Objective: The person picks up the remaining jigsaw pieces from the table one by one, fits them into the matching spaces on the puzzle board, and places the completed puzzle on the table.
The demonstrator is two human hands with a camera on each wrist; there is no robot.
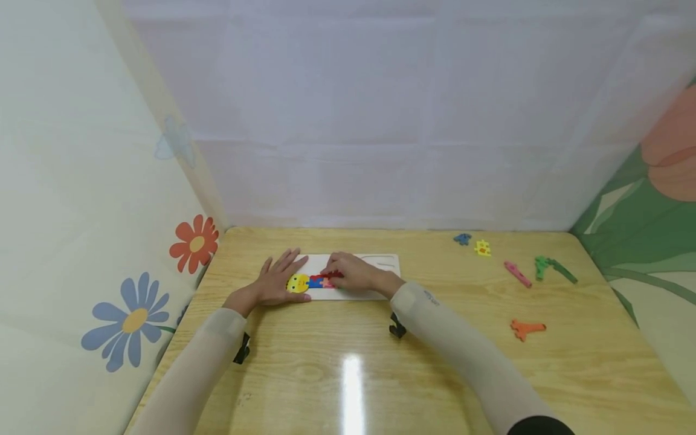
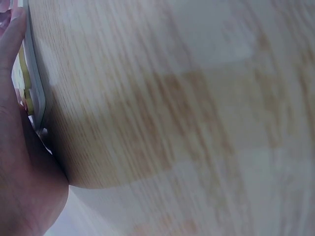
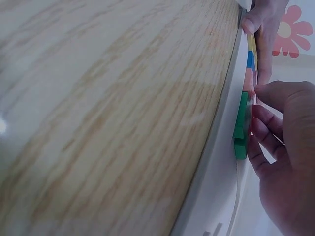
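Observation:
A white board [image 1: 388,261] lies on the table with a yellow face piece [image 1: 297,283] at its left end, blue [image 1: 315,282] and pink pieces beside it. My left hand [image 1: 274,284] rests spread over that end, thumb and fingers either side of the face. My right hand [image 1: 353,273] is over the middle, its fingertips pinching a dark red piece. Seen from the right wrist, a green-sided piece [image 3: 241,120] with red along its top stands at the fingertips of the right hand [image 3: 290,132]. Only part of the left hand [image 2: 24,162] shows in the left wrist view.
On the right of the wooden table [image 1: 304,362] lie loose pieces: blue [image 1: 463,239], yellow [image 1: 483,248], pink [image 1: 518,274], green [image 1: 541,267], dark green [image 1: 563,271] and orange [image 1: 527,328]. A pale cloth wall [image 1: 337,121] stands behind the table.

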